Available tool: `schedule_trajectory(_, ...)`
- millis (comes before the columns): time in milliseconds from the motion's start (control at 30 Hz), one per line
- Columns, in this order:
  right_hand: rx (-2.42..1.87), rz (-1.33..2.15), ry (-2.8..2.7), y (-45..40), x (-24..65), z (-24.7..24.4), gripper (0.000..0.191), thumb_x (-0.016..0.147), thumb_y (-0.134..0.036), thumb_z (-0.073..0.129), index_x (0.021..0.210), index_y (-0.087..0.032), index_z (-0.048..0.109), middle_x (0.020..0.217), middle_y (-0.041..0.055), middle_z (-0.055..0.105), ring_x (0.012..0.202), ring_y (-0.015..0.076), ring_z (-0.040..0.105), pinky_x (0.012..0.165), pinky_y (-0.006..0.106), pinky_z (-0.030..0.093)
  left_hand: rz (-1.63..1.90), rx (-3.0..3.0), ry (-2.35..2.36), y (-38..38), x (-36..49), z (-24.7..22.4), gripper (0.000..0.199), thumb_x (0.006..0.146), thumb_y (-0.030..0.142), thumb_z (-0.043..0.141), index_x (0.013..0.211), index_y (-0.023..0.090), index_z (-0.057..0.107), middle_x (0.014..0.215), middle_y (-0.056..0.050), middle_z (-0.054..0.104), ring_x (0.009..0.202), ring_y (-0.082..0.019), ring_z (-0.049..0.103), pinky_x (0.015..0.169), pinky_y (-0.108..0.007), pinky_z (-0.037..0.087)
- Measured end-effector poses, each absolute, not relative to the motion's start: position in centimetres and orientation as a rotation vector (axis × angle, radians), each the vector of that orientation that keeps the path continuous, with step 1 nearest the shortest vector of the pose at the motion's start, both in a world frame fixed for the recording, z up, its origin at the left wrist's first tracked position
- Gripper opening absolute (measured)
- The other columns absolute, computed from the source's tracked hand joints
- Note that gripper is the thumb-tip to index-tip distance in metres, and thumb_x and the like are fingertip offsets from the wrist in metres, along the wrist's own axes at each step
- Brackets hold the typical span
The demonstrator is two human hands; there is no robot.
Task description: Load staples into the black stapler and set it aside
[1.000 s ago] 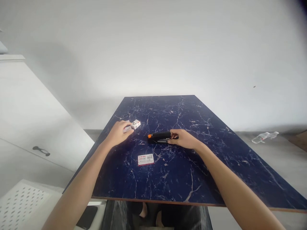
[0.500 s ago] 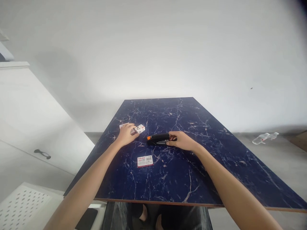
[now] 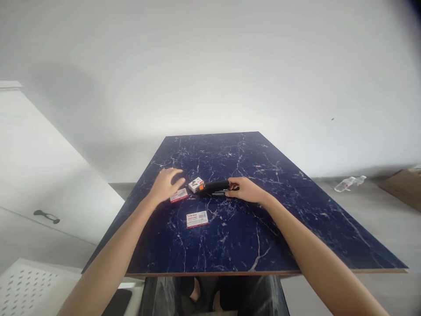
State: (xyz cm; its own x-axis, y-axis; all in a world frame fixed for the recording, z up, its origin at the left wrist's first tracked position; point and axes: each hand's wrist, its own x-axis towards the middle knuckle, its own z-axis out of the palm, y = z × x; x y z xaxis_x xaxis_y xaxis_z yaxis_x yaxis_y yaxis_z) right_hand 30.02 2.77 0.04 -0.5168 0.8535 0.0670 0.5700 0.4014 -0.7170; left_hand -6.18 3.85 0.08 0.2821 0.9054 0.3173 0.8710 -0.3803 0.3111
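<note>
My right hand (image 3: pixel 245 189) grips the rear end of a black stapler (image 3: pixel 215 188) with an orange tip, which lies on the dark blue marbled table (image 3: pixel 226 245). A small white box (image 3: pixel 196 184) with a dark printed picture sits against the stapler's front end. My left hand (image 3: pixel 166 185) hovers beside it with fingers spread and nothing in them. Just below its thumb lies a small white and red box (image 3: pixel 179 195), partly hidden by the hand. Nearer to me, a second flat white and red box (image 3: pixel 197 219) with a barcode rests on the table.
To the left stands a white cabinet (image 3: pixel 49 175) with a dark handle. A white perforated seat (image 3: pixel 26 285) is at the lower left. On the floor at right lie clear plastic bottles (image 3: pixel 349 183) near a cardboard box (image 3: pixel 403 186).
My left hand has let go of the small boxes and its fingers have spread. The picture box now touches the stapler's tip, and the other box lies nearer to me. The view has shifted slightly.
</note>
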Motion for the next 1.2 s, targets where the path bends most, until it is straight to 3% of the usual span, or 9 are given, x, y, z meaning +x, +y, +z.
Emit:
schedule_trajectory(100, -1.227, 0.888, -2.241, 2.8, 29.9, 0.0, 0.020, 0.080, -0.039, 0.068, 0.090, -0.022, 0.067, 0.091, 0.0020, 0.072, 0.083, 0.0209, 0.065, 0.074, 0.032, 0.047, 0.724, 2.412, 2.039, 5.6, -8.9, -1.0, 0.048, 0.089, 0.047, 0.059, 0.130, 0.024, 0.064, 0.142, -0.012, 0.056, 0.132, -0.038, 0.046, 0.109, -0.053, 0.034)
schedule_trajectory(233, -1.227, 0.870, -2.248, 2.8, 29.9, -0.1, 0.018, 0.080, -0.037, 0.068, 0.090, -0.022, 0.067, 0.090, 0.0013, 0.072, 0.081, 0.0207, 0.065, 0.075, 0.032, 0.047, 0.603, 2.456, 1.944, 6.2, -10.4, -2.0, 0.034, 0.088, 0.039, 0.058, 0.117, 0.026, 0.071, 0.128, -0.011, 0.064, 0.118, -0.033, 0.056, 0.104, -0.047, 0.041)
schedule_trajectory(367, -1.223, 0.856, -2.253, 2.7, 29.9, -0.1, 0.017, 0.080, -0.037, 0.067, 0.086, -0.021, 0.065, 0.087, 0.0003, 0.072, 0.079, 0.0200, 0.065, 0.074, 0.031, 0.046, 0.554, 2.413, 1.742, 4.9, -8.7, -1.0, 0.034, 0.087, 0.038, 0.057, 0.117, 0.026, 0.070, 0.109, -0.009, 0.067, 0.102, -0.028, 0.063, 0.090, -0.038, 0.048)
schedule_trajectory(533, -1.207, 0.859, -2.227, 2.9, 29.9, -0.5, 0.019, 0.079, -0.039, 0.069, 0.086, -0.021, 0.067, 0.084, -0.0009, 0.071, 0.077, 0.0184, 0.065, 0.073, 0.029, 0.046, 0.353, 2.338, 1.504, 2.9, -6.0, 1.0, 0.042, 0.092, 0.053, 0.051, 0.120, 0.026, 0.066, 0.096, -0.007, 0.070, 0.082, -0.024, 0.065, 0.071, -0.034, 0.048)
schedule_trajectory(633, -1.191, 0.870, -2.195, 3.1, 29.9, -0.9, 0.020, 0.077, -0.039, 0.071, 0.085, -0.021, 0.068, 0.082, -0.0015, 0.071, 0.076, 0.0175, 0.065, 0.073, 0.029, 0.047, 0.511, 2.427, 1.515, 2.1, -4.3, 1.5, 0.045, 0.095, 0.054, 0.046, 0.116, 0.022, 0.069, 0.103, -0.010, 0.070, 0.095, -0.027, 0.064, 0.082, -0.038, 0.048)
schedule_trajectory(733, -1.205, 0.860, -2.176, 3.1, 29.7, -1.0, 0.020, 0.076, -0.039, 0.072, 0.083, -0.021, 0.069, 0.080, -0.0017, 0.071, 0.074, 0.0167, 0.064, 0.072, 0.028, 0.046, 0.678, 2.538, 1.352, 1.3, -2.3, 1.5, 0.041, 0.093, 0.050, 0.054, 0.121, 0.023, 0.068, 0.118, -0.010, 0.069, 0.113, -0.029, 0.058, 0.095, -0.041, 0.046)
schedule_trajectory(933, -1.229, 0.812, -2.187, 2.9, 30.0, -0.1, 0.017, 0.075, -0.035, 0.075, 0.083, -0.021, 0.070, 0.081, -0.0011, 0.072, 0.074, 0.0162, 0.065, 0.070, 0.027, 0.047, 0.860, 2.619, 1.157, 1.4, -0.9, -0.4, 0.025, 0.093, 0.040, 0.061, 0.105, 0.024, 0.076, 0.104, -0.007, 0.075, 0.103, -0.025, 0.062, 0.090, -0.043, 0.051)
schedule_trajectory(1067, -1.249, 0.835, -2.202, 3.2, 31.3, 0.5, 0.026, 0.072, -0.029, 0.076, 0.097, -0.023, 0.074, 0.091, 0.0016, 0.075, 0.082, 0.0186, 0.068, 0.077, 0.029, 0.052, 0.930, 2.671, 1.094, 1.8, -1.4, -1.3, 0.024, 0.094, 0.036, 0.061, 0.108, 0.026, 0.078, 0.107, -0.008, 0.076, 0.103, -0.025, 0.062, 0.090, -0.043, 0.051)
schedule_trajectory(1200, -1.269, 0.855, -2.255, 3.5, 32.8, 1.1, 0.026, 0.074, -0.032, 0.075, 0.098, -0.024, 0.075, 0.098, 0.0037, 0.076, 0.085, 0.0205, 0.070, 0.080, 0.031, 0.054, 0.856, 2.720, 1.082, 1.7, -1.8, -1.0, 0.026, 0.096, 0.035, 0.057, 0.110, 0.028, 0.078, 0.115, -0.007, 0.074, 0.109, -0.027, 0.060, 0.093, -0.046, 0.050)
